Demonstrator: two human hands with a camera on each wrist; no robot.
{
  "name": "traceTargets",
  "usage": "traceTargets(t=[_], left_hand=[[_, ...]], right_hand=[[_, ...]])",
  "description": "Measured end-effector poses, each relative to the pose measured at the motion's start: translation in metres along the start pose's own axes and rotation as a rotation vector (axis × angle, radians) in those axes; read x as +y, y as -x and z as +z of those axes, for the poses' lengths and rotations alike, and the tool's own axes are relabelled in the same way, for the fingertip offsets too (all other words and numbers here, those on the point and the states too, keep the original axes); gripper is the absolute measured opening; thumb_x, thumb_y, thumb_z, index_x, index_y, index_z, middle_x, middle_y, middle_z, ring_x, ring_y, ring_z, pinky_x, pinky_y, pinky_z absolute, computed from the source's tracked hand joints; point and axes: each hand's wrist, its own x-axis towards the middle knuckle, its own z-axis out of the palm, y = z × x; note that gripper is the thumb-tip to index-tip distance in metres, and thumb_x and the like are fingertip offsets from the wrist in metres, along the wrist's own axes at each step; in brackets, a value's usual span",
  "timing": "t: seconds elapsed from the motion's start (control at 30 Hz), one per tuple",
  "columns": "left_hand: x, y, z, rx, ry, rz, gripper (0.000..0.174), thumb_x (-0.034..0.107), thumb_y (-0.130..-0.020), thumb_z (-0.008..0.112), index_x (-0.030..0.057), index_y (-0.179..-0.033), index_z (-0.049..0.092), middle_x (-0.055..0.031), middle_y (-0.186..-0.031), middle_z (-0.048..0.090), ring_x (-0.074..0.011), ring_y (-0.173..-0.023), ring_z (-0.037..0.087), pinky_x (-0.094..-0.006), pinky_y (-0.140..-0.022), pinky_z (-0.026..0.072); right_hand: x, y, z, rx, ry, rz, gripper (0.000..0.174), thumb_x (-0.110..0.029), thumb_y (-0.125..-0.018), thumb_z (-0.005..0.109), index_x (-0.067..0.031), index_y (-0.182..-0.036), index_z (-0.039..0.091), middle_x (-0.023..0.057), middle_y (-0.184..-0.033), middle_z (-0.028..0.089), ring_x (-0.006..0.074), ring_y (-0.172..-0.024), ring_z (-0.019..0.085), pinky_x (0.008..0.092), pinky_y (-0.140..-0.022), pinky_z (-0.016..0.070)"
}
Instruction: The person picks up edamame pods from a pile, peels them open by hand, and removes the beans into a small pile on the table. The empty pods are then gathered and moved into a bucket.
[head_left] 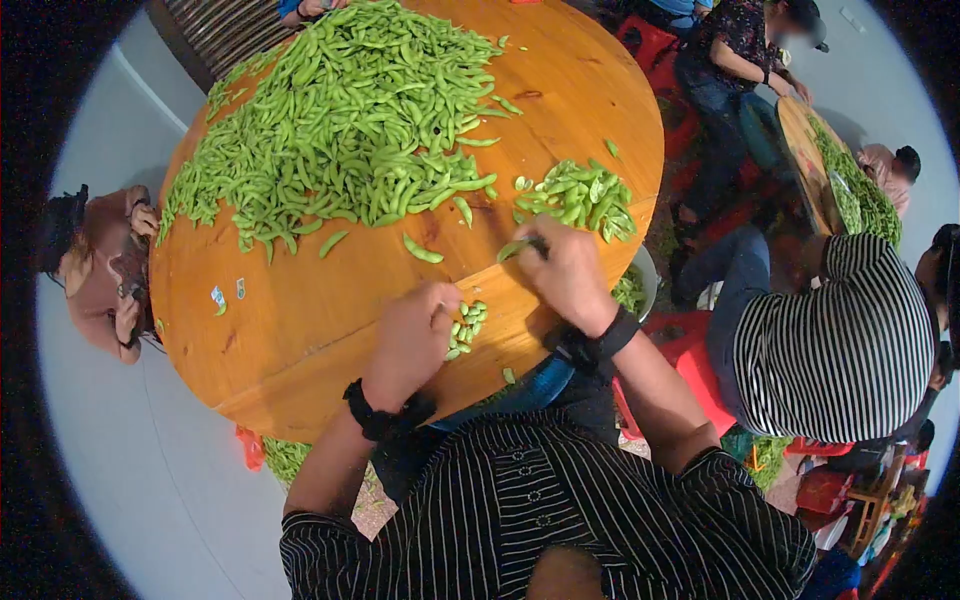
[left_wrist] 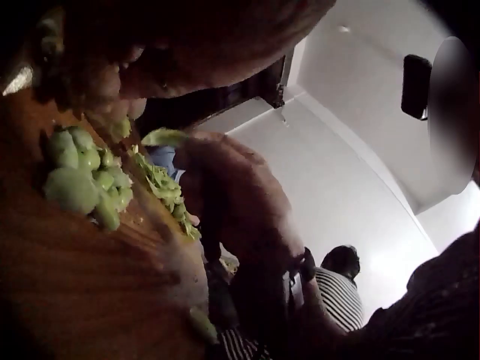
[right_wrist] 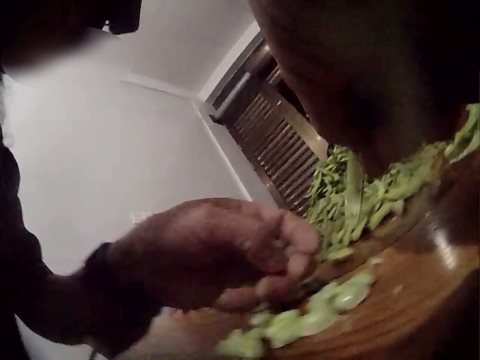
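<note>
My right hand pinches a green soybean pod over the near right of the round wooden table. The same pod hangs below the dark right hand in the right wrist view. My left hand has its fingers curled in, close beside a small heap of shelled green beans. In the right wrist view the left hand shows nothing between thumb and fingers. Those shelled beans lie on the wood under the left fingertips in the left wrist view.
A large mound of soybean pods covers the far table. Opened, flattened pods form a pile at right. Below the table edge stands a pale bucket with green pods inside. A person in stripes sits at right, another person at left.
</note>
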Motion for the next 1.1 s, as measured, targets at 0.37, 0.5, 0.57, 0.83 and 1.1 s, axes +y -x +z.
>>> traceTargets(t=[0.37,0.5,0.57,0.83,1.1], left_hand=[[-0.038,-0.043,-0.024,0.237,-0.426,0.266,0.021,-0.001,-0.074,0.055,0.0029,-0.094,0.062,-0.0173,-0.101,0.059,-0.0341,-0.096,0.054,-0.0419,-0.081,0.0451],[-0.028,-0.043,-0.034,0.097,-0.588,0.157,0.014,0.002,-0.076,0.061,0.0021,-0.090,0.058,-0.0135,-0.099,0.059,-0.0289,-0.094,0.056,-0.0382,-0.079,0.0455],[-0.023,-0.037,-0.032,0.056,-0.564,0.127,0.012,0.003,-0.078,0.062,0.0017,-0.089,0.057,-0.0107,-0.094,0.060,-0.0243,-0.090,0.058,-0.0352,-0.077,0.0461],[-0.002,-0.023,-0.005,-0.043,0.481,-0.225,0.014,0.011,-0.085,0.065,0.0026,-0.095,0.058,-0.0001,-0.081,0.060,-0.0063,-0.069,0.055,-0.0218,-0.060,0.0455],[-0.014,-0.020,-0.001,-0.083,0.666,-0.227,0.014,0.009,-0.088,0.062,0.0056,-0.101,0.058,0.0014,-0.086,0.060,-0.0060,-0.066,0.056,-0.0200,-0.055,0.0442]], right_hand=[[0.010,0.006,-0.016,0.084,0.164,-0.053,0.021,0.000,-0.079,0.054,-0.0010,-0.100,0.058,0.0215,-0.080,0.063,0.0344,-0.072,0.064,0.0396,-0.064,0.0495],[-0.011,0.020,-0.008,-0.074,-0.170,0.074,0.013,-0.004,-0.083,0.058,-0.0017,-0.096,0.060,0.0161,-0.079,0.063,0.0268,-0.071,0.063,0.0340,-0.067,0.0496],[-0.011,0.025,0.001,-0.175,-0.406,0.195,0.012,-0.005,-0.086,0.058,-0.0038,-0.098,0.060,0.0094,-0.078,0.062,0.0162,-0.067,0.059,0.0288,-0.066,0.0483],[0.001,0.024,0.010,-0.254,-0.570,0.369,0.010,-0.010,-0.090,0.056,-0.0017,-0.094,0.060,0.0009,-0.073,0.059,0.0079,-0.060,0.053,0.0235,-0.055,0.0459],[-0.004,0.025,0.013,-0.272,-0.585,0.425,0.013,-0.012,-0.090,0.055,-0.0027,-0.096,0.061,-0.0009,-0.073,0.059,0.0052,-0.059,0.054,0.0208,-0.053,0.0457]])
